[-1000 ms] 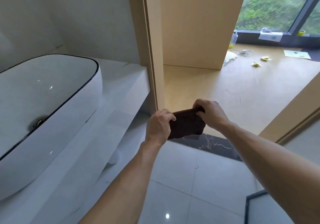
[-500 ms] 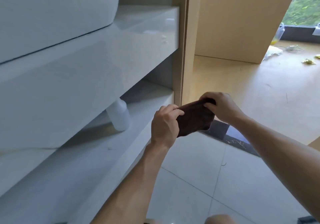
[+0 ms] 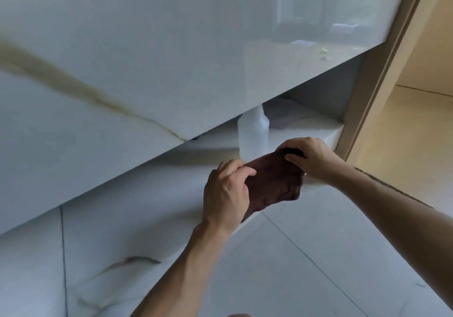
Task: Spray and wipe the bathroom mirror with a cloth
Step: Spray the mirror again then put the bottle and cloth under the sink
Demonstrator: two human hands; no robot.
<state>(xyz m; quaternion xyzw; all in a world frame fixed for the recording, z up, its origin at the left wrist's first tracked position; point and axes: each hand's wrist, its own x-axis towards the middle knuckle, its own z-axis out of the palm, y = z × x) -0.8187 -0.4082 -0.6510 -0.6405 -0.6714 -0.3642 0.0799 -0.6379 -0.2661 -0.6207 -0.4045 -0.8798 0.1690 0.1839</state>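
Note:
A dark brown cloth (image 3: 273,182) is stretched between both hands, low in front of the vanity. My left hand (image 3: 225,191) grips its near left end with curled fingers. My right hand (image 3: 311,156) pinches its far right end. Just behind the cloth a translucent white bottle (image 3: 252,133) stands upright on the lower shelf (image 3: 318,130); its top is hidden under the vanity front. No mirror is in view.
The glossy white marble vanity front (image 3: 171,59) fills the upper left. A folded pale cloth (image 3: 282,117) lies at the back of the shelf. A beige door frame (image 3: 382,71) rises on the right, with wooden floor (image 3: 416,133) beyond and white floor tiles (image 3: 294,255) below.
The view has dropped and moved closer to the shelf under the vanity; the basin has left the frame. Both hands keep holding the cloth, now right in front of the bottle.

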